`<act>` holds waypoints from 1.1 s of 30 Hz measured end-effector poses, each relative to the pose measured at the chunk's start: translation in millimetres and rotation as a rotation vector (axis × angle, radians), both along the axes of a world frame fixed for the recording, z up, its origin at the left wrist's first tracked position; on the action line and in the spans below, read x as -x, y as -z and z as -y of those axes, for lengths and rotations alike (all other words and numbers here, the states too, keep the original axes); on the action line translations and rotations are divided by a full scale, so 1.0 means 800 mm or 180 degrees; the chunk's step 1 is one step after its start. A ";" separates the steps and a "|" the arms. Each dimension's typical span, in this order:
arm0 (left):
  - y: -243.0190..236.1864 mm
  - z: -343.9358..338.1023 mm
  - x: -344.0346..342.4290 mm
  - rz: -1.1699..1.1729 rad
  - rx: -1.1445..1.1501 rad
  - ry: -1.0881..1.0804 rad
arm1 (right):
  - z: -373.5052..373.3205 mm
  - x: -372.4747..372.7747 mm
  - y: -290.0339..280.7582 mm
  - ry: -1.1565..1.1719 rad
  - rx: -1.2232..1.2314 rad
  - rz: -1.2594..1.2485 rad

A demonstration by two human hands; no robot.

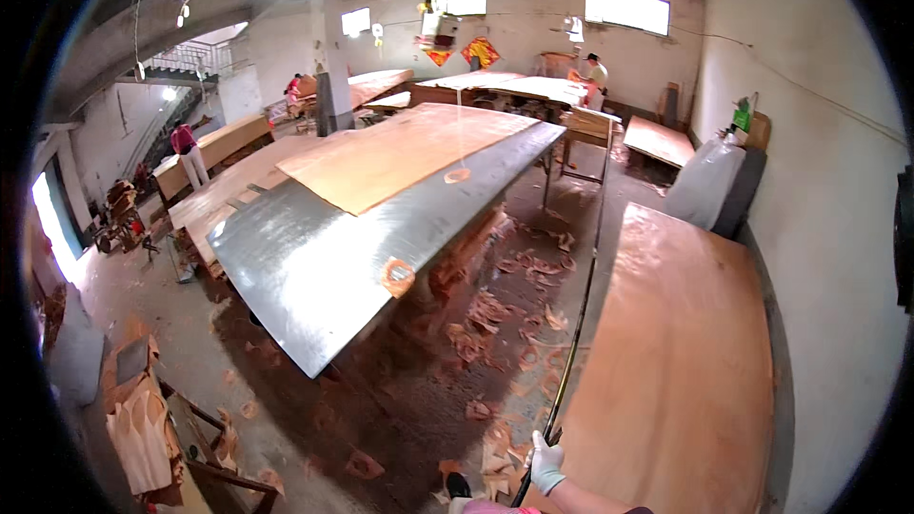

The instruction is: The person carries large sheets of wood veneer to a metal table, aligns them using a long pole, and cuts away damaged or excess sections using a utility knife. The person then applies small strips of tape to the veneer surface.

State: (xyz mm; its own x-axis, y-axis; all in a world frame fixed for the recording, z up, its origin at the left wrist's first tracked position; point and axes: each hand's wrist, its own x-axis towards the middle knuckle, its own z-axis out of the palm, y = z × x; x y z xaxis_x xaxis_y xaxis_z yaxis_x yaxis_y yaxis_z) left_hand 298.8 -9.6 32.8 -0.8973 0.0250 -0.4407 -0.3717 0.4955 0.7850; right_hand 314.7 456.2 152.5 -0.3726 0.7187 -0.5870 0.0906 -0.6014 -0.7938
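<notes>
My right hand (545,463), in a white glove, is closed around a long, thin dark rod (575,345) at the bottom right. The rod runs up the aisle toward the wooden bench at the back. Beside it on the right lies a broad reddish wood sheet (681,352). To the left stands a table with a shiny metal top (305,286), with a tan veneer sheet (381,162) lying over its far part. A smaller light piece (398,276) sits at the metal's near edge. My left hand does not show.
Scraps (476,343) litter the floor. A stack of cut pieces (138,443) stands at lower left. A wrapped slab (700,181) leans on the right wall. One person (188,152) works at left, another (594,76) and a further one (293,88) at the back.
</notes>
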 end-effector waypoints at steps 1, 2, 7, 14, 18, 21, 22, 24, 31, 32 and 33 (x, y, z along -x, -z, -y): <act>-0.012 -0.003 0.023 -0.0051 0.0091 0.0023 | -0.001 0.037 -0.009 -0.0163 -0.0169 -0.0164; -0.026 -0.002 0.045 -0.0103 0.0176 0.0022 | 0.003 0.071 -0.024 -0.0335 -0.0318 -0.0316; -0.069 0.008 0.169 -0.0598 0.0650 0.0166 | 0.006 0.261 -0.063 -0.1069 -0.0204 -0.0284; -0.185 -0.114 0.375 -0.0775 -0.0789 -0.0024 | 0.094 0.472 -0.055 -0.1790 -0.0107 -0.0411; -0.232 -0.168 0.472 0.0165 -0.0400 0.0667 | 0.159 0.522 -0.064 -0.4610 -0.0953 -0.0151; -0.265 -0.173 0.515 0.0394 -0.0808 0.0427 | 0.150 0.575 -0.068 -0.5243 -0.1690 -0.0050; -0.288 -0.171 0.531 0.0259 0.0034 0.0539 | 0.143 0.595 -0.068 -0.5024 -0.1938 -0.0106; -0.245 -0.155 0.541 0.0339 -0.0286 0.0042 | 0.095 0.646 -0.038 -0.4594 -0.2720 -0.0032; -0.274 -0.147 0.610 0.0258 -0.0027 -0.0150 | -0.013 0.807 -0.033 -0.2219 0.0295 -0.0726; -0.287 -0.143 0.611 0.0263 -0.0181 -0.0480 | 0.002 0.837 -0.062 -0.2384 0.0564 -0.0613; -0.268 -0.150 0.624 0.0352 -0.0269 -0.0533 | -0.019 0.868 -0.050 -0.2720 -0.0033 -0.0443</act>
State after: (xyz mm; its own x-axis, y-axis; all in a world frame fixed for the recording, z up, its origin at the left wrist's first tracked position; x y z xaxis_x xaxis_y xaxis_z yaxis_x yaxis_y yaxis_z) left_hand -200.6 110.8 247.2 -0.8383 -0.0793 -0.5394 -0.5295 0.3538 0.7710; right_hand -379.3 471.7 192.8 -0.8554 0.1646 -0.4910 0.4099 -0.3642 -0.8363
